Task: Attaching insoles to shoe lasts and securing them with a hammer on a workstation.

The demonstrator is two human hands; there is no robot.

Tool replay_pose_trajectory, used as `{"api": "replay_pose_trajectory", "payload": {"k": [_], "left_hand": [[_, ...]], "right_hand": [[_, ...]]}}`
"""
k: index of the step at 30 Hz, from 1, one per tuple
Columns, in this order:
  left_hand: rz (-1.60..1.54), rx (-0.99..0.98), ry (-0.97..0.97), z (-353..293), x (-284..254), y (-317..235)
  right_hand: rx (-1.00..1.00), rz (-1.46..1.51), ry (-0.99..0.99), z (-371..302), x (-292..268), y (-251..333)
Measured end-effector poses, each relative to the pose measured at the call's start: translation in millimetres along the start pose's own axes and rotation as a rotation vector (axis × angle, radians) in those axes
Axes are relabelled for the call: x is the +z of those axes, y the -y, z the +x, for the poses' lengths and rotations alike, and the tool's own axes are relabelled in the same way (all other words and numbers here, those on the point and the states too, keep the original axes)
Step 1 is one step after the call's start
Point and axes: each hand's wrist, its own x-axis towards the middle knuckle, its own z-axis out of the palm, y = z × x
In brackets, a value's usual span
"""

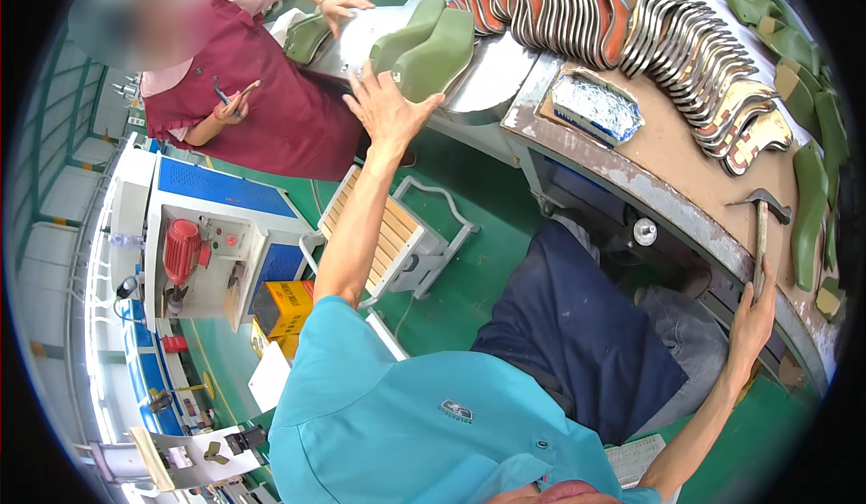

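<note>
My left hand is stretched far out, its fingers and thumb spread wide at the near ends of a pair of green shoe lasts. The lasts stand side by side on a metal surface; whether my fingertips press on them is hard to tell. My right hand has its fingers round the lower end of the wooden handle of a hammer. The dark hammer head is over the brown bench top, close to another green last.
Rows of curved insoles stand on the bench beside a box of nails. More green lasts line the far right. Across from me, a co-worker in a maroon apron rests one hand by the lasts. A slatted stool stands between us.
</note>
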Motion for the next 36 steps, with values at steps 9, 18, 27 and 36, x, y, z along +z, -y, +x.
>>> {"api": "replay_pose_trajectory", "payload": {"k": [9, 18, 27, 36], "left_hand": [[-0.124, -0.197, 0.165, 26.1, 5.9, 30.2], [0.058, -0.457, 0.117, 61.1, 31.0, 92.1], [-0.330, -0.157, 0.143, 89.0, 120.6, -6.0], [-0.302, -0.204, -0.002, 137.3, 168.1, -2.1]], "right_hand": [[-0.056, 0.026, -0.013, -0.1, 3.9, -1.0], [-0.029, -0.013, -0.031, -1.5, 2.4, 11.5], [-0.142, -0.219, -0.194, 7.0, 5.8, 29.3], [-0.095, -0.152, -0.570, 14.3, -17.0, 0.9]]}}
